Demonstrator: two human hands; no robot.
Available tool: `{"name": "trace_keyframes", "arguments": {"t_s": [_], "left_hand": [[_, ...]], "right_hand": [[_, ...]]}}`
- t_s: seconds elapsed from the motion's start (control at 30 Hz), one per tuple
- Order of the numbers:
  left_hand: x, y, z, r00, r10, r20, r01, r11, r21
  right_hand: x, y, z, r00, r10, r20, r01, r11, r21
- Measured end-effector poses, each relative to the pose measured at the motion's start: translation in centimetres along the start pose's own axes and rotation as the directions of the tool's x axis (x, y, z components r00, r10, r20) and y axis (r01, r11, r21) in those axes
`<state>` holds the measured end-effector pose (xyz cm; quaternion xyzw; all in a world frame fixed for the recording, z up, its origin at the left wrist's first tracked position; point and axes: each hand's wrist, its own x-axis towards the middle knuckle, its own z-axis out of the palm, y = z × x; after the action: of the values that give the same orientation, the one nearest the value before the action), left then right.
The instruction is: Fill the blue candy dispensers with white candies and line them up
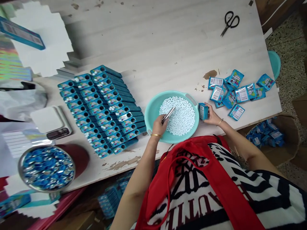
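Note:
A turquoise plastic basin (152, 110) with a pile of small white pellets (183, 116) in it stands in front of me. Over its left side, my left hand (159, 125) is closed around a shiny metal scoop (169, 115), whose far end points into the pellets. Just outside the basin's right rim, my right hand (212, 115) grips a small blue box (203, 111) with a printed label. To the left lie rows of long blue boxes (102, 108), each with a round hole in the end facing up, some with white pellets near the hole.
Filled blue packets (230, 91) lie scattered at the right. Black scissors (229, 24) rest at the far right. At the left are a digital scale (54, 123) and a pot of blue-silver pieces (48, 167). A carton (290, 137) of blue packets stands below the table's right edge.

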<state>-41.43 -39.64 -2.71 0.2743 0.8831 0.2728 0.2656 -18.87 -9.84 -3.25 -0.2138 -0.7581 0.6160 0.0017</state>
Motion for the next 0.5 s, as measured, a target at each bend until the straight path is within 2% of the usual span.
{"name": "trace_keyframes", "arguments": {"t_s": [0.07, 0.13, 0.23, 0.3, 0.37, 0.43, 0.5], "left_hand": [[0.4, 0.0, 0.2, 1.000, 0.018, -0.023, -0.017, 1.000, 0.018], [1.0, 0.3, 0.3, 0.997, 0.057, -0.041, -0.055, 0.997, 0.046], [1.9, 1.1, 0.4, 0.992, 0.121, -0.026, -0.118, 0.987, 0.109], [2.1, 1.5, 0.0, 0.989, 0.146, 0.009, -0.145, 0.977, 0.153], [1.8, 1.6, -0.8, 0.987, 0.152, 0.046, -0.158, 0.969, 0.188], [0.6, 1.3, -1.9, 0.984, 0.152, 0.089, -0.168, 0.961, 0.218], [-1.1, 0.8, -3.0, 0.978, 0.159, 0.138, -0.189, 0.950, 0.247]], "right_hand": [[-2.7, 0.4, -0.2, 0.993, 0.030, -0.110, -0.036, 0.998, -0.052], [-4.4, 0.7, -0.2, 0.968, 0.105, -0.227, -0.127, 0.989, -0.083], [-4.7, 0.9, 0.0, 0.897, 0.261, -0.358, -0.295, 0.954, -0.043], [-3.9, 0.9, 0.1, 0.847, 0.337, -0.410, -0.348, 0.936, 0.050], [-3.0, 0.9, -0.1, 0.805, 0.437, -0.402, -0.377, 0.899, 0.222], [-2.6, 0.7, -0.5, 0.772, 0.560, -0.302, -0.411, 0.801, 0.435], [-3.0, 0.3, -0.9, 0.755, 0.631, -0.180, -0.425, 0.679, 0.598]]}}
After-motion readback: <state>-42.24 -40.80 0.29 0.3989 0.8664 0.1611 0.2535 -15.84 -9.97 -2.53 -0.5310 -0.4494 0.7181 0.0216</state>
